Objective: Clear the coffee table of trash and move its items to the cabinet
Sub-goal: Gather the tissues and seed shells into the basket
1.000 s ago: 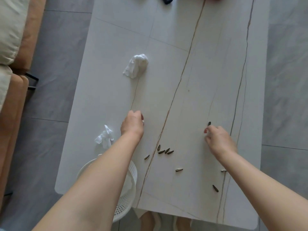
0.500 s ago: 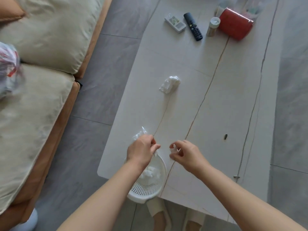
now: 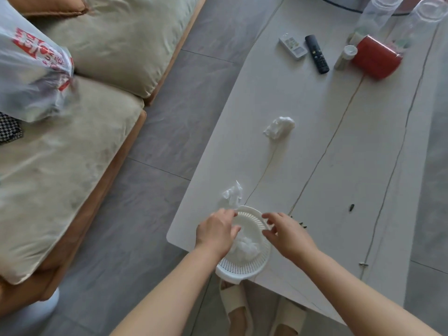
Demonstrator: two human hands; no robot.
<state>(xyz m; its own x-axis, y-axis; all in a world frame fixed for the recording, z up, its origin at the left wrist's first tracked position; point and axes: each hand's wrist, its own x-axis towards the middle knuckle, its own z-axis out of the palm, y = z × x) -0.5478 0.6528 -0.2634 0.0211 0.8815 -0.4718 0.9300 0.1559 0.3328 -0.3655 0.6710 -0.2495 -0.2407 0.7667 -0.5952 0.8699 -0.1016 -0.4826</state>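
A white perforated basket point(image 3: 242, 265) sits at the near edge of the white coffee table point(image 3: 339, 146), with a wad of tissue point(image 3: 246, 246) inside. My left hand point(image 3: 215, 232) hovers over its left side with relaxed fingers and the thumb near the rim. Over the right rim, my right hand point(image 3: 286, 235) has its fingers spread and holds nothing I can see. Two crumpled tissues lie on the table, one point(image 3: 231, 196) just beyond the basket and another point(image 3: 278, 128) farther up. A few dark seeds point(image 3: 301, 224) lie by my right hand, and a single seed point(image 3: 351, 207) lies farther right.
At the far end of the table are a white remote point(image 3: 292, 46), a black remote point(image 3: 316, 54), a small bottle point(image 3: 344, 57), a red container point(image 3: 374, 58) and two clear glasses point(image 3: 375, 15). A sofa point(image 3: 72, 141) with a plastic bag point(image 3: 31, 69) stands on the left.
Both hands left the seed-strewn tabletop and came together over the basket. Most of the seeds near the front edge are gone. The view swung left and back.
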